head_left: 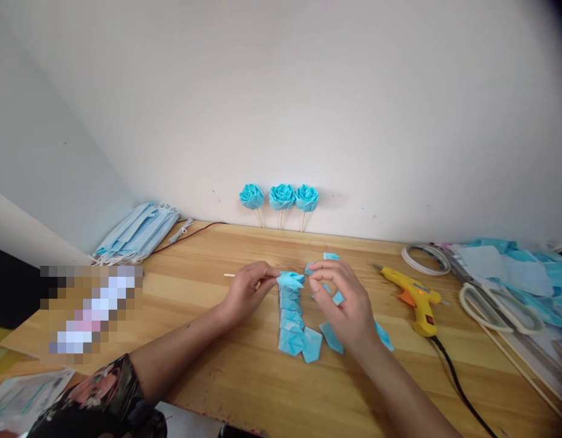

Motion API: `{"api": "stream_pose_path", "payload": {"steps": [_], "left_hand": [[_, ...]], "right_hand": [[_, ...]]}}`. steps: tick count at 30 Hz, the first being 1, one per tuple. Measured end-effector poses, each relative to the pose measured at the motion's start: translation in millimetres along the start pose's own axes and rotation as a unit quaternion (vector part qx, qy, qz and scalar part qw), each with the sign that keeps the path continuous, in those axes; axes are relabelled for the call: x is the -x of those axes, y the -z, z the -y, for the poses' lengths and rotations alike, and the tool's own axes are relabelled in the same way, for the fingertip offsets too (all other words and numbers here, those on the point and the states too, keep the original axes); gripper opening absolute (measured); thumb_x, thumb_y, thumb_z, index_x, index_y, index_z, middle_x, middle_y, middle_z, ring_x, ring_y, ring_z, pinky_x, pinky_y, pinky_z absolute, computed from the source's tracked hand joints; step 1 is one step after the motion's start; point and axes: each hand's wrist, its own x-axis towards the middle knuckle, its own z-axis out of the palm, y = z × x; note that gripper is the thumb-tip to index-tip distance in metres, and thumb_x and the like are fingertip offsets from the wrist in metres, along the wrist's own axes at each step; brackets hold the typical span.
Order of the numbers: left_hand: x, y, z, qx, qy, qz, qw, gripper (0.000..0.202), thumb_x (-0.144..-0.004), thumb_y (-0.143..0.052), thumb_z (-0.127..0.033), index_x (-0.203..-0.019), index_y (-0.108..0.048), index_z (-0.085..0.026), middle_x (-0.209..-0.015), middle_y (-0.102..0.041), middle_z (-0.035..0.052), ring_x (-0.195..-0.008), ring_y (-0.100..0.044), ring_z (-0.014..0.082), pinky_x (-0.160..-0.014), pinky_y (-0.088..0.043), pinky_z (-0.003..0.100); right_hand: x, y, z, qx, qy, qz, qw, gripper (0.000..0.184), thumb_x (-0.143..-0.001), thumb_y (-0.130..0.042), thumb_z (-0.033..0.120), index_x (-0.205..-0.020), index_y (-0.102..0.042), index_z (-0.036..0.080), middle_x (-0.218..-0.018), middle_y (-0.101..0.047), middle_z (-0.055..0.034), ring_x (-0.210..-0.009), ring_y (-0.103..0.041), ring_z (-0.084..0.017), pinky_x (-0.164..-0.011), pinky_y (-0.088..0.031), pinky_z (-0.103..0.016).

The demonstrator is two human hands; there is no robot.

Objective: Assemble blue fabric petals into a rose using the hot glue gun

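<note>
My left hand [251, 289] is closed, pinching a thin white stick [229, 275] whose end sticks out to the left of it. Against its fingertips, a folded light-blue piece [291, 280] lies at the stick's other end, above a column of overlapping blue folded pieces [291, 322] on the table. Just right of that column hovers my right hand [342, 298], fingers curved and apart, with nothing visible in them. Loose blue petal-like pieces [312, 345] lie around and partly under it.
Three blue flowers on sticks [281, 198] lean against the wall. A yellow glue gun [415, 298] with a black cord lies right, beside tape rolls [426, 260], scissors [500, 309] and blue fabric scraps [504, 261]. Stacked face masks [137, 234] lie at the back left.
</note>
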Motion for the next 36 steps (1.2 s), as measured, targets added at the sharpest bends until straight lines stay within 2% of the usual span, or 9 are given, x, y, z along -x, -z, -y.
{"api": "stream_pose_path", "payload": {"steps": [3, 8, 15, 22, 27, 31, 36], "left_hand": [[0.5, -0.9, 1.4, -0.006, -0.019, -0.004, 1.0, 0.017, -0.093, -0.056, -0.025, -0.086, -0.067, -0.015, -0.074, -0.067, 0.005, -0.065, -0.059, 0.0117, -0.062, -0.044, 0.022], [0.7, -2.3, 2.9, -0.004, -0.047, 0.001, 0.999, 0.017, -0.093, -0.056, -0.025, -0.086, -0.067, -0.015, -0.075, -0.068, 0.0051, -0.068, -0.06, 0.0123, -0.064, -0.044, 0.023], [-1.2, 0.3, 3.0, -0.034, -0.055, -0.018, 0.998, 0.02, -0.094, -0.055, -0.027, -0.084, -0.067, -0.015, -0.072, -0.068, 0.0044, -0.067, -0.062, 0.0125, -0.063, -0.044, 0.022], [0.3, -0.7, 5.6, -0.047, -0.04, -0.013, 0.998, 0.025, -0.096, -0.051, -0.03, -0.086, -0.068, -0.015, -0.07, -0.068, 0.004, -0.065, -0.063, 0.0131, -0.063, -0.045, 0.022], [0.8, -1.3, 4.9, -0.041, -0.049, -0.01, 0.998, 0.024, -0.096, -0.052, -0.026, -0.082, -0.067, -0.015, -0.068, -0.068, 0.0023, -0.063, -0.063, 0.0119, -0.062, -0.044, 0.021], [0.7, -2.1, 6.5, -0.038, -0.068, -0.005, 0.997, 0.021, -0.095, -0.053, -0.024, -0.082, -0.067, -0.015, -0.067, -0.068, 0.002, -0.062, -0.062, 0.0114, -0.061, -0.043, 0.02], [-1.9, 0.4, 10.0, -0.06, -0.038, -0.024, 0.997, 0.015, -0.092, -0.057, -0.022, -0.087, -0.069, -0.014, -0.071, -0.068, 0.0032, -0.064, -0.061, 0.0118, -0.062, -0.042, 0.021]], "right_hand": [[-0.6, 0.4, -2.7, 0.011, -0.001, -0.002, 1.0, 0.01, -0.091, -0.058, 0.018, -0.097, -0.064, 0.025, -0.101, -0.069, -0.0049, -0.098, -0.062, -0.022, -0.09, -0.047, -0.042], [-0.2, -2.3, -2.1, 0.013, 0.007, 0.014, 1.0, 0.008, -0.09, -0.061, 0.019, -0.083, -0.062, 0.024, -0.097, -0.07, -0.0044, -0.096, -0.064, -0.022, -0.087, -0.048, -0.041], [0.5, -0.7, -1.9, 0.014, -0.021, -0.004, 1.0, 0.01, -0.092, -0.056, 0.02, -0.085, -0.061, 0.023, -0.097, -0.07, -0.0049, -0.094, -0.065, -0.022, -0.085, -0.049, -0.04], [1.9, -0.2, -1.9, 0.016, 0.009, 0.015, 1.0, 0.012, -0.093, -0.054, 0.014, -0.092, -0.063, 0.023, -0.099, -0.068, -0.0054, -0.097, -0.062, -0.02, -0.087, -0.047, -0.039], [2.5, -3.6, -3.3, 0.022, 0.029, 0.01, 0.999, 0.01, -0.09, -0.06, 0.014, -0.093, -0.063, 0.023, -0.099, -0.068, -0.0047, -0.096, -0.062, -0.02, -0.087, -0.047, -0.038], [2.7, -6.2, -4.2, 0.027, 0.021, 0.015, 0.999, 0.009, -0.089, -0.062, 0.015, -0.085, -0.06, 0.023, -0.098, -0.068, -0.0044, -0.095, -0.062, -0.02, -0.086, -0.047, -0.037], [1.7, 0.5, -5.9, 0.032, -0.016, -0.023, 0.999, 0.009, -0.09, -0.059, 0.016, -0.084, -0.058, 0.022, -0.095, -0.069, -0.0039, -0.094, -0.063, -0.019, -0.087, -0.047, -0.037]]}}
